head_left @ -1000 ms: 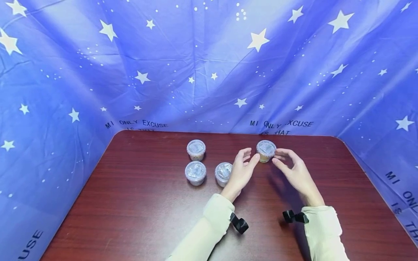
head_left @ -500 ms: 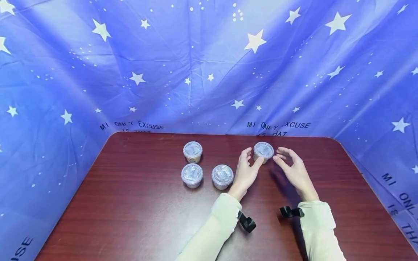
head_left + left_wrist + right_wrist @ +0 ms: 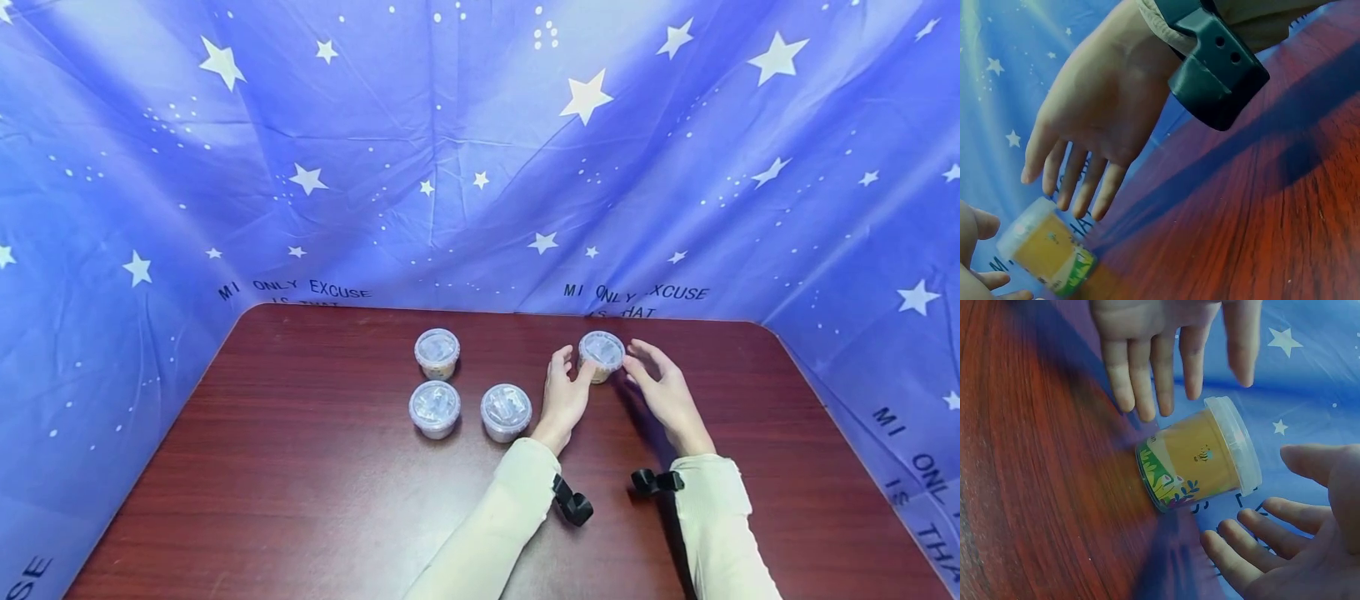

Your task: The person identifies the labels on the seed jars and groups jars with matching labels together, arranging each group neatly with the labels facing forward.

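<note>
A clear lidded tub (image 3: 602,350) with yellow contents stands upright at the table's far side, between my two hands. Its printed side shows a bee and green leaves in the right wrist view, where the tub (image 3: 1200,462) has visible gaps to the fingers of both hands. My left hand (image 3: 564,402) is on its left with fingers extended, the thumb overlapping the tub in the head view. On the other side is my right hand (image 3: 666,398), fingers loosely bent, fingertips close to the rim. In the left wrist view the right hand (image 3: 1110,94) hangs palm-on, fingers straight.
Three more lidded tubs stand left of my hands: one at the back (image 3: 437,353), one in front of it (image 3: 435,408), one nearer the left hand (image 3: 506,412). Blue star-patterned cloth (image 3: 450,217) rises behind the dark red wooden table (image 3: 315,500).
The head view has shifted slightly. My right fingers drew back a little from the tub, then came near its rim again. The tubs keep their places.
</note>
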Motion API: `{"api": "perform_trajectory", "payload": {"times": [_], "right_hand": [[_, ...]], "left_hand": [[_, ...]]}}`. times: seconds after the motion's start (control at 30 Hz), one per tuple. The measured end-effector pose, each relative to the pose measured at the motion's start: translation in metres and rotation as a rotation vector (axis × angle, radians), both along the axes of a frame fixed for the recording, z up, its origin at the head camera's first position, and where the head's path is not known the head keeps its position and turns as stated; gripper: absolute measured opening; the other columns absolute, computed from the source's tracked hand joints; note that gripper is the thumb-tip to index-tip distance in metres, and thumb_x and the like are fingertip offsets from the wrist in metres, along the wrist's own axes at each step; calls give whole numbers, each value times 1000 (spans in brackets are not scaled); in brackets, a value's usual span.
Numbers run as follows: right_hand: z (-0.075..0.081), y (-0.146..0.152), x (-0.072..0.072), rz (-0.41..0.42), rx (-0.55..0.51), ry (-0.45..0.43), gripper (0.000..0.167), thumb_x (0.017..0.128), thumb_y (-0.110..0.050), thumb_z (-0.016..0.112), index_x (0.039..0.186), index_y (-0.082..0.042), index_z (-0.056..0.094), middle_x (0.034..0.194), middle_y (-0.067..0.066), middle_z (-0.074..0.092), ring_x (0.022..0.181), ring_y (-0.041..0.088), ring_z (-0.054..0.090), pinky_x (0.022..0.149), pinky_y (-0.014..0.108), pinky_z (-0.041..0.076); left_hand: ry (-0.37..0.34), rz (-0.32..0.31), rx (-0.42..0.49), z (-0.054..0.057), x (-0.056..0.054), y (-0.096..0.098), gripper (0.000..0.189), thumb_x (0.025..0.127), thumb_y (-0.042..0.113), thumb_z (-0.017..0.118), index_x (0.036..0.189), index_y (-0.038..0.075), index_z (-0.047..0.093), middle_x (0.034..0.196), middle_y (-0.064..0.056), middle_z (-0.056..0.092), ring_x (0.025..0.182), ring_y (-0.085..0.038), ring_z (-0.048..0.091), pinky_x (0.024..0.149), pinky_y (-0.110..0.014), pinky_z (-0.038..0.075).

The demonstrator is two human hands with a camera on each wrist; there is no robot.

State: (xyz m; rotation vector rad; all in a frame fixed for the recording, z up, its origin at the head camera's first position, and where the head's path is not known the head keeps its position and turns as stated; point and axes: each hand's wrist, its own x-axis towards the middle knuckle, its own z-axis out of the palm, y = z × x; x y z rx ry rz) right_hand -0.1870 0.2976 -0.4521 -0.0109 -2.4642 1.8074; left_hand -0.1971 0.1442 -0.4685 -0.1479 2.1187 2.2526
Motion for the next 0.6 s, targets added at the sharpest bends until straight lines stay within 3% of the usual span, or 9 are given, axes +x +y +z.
{"api": "perform_trajectory", "payload": {"times": [0.3, 0.6], "right_hand": [[-3, 0, -3, 33, -12, -48, 55, 105, -21, 50, 150, 6, 32, 145, 30, 43, 104, -10, 53, 91, 14, 50], [-9, -4, -4, 33, -22, -40, 49, 106, -23, 48, 146, 4, 40, 139, 27, 48, 105, -7, 56, 92, 24, 54]], "left_hand": [[30, -5, 78, -7, -6, 7, 42, 99, 16, 58, 138, 2, 51, 137, -18, 56, 131, -32, 51, 110, -44, 41], [41, -8, 69, -9, -8, 9, 34, 97, 13, 62, 130, 5, 57, 127, -12, 62, 124, -27, 54, 107, -43, 43]]}}
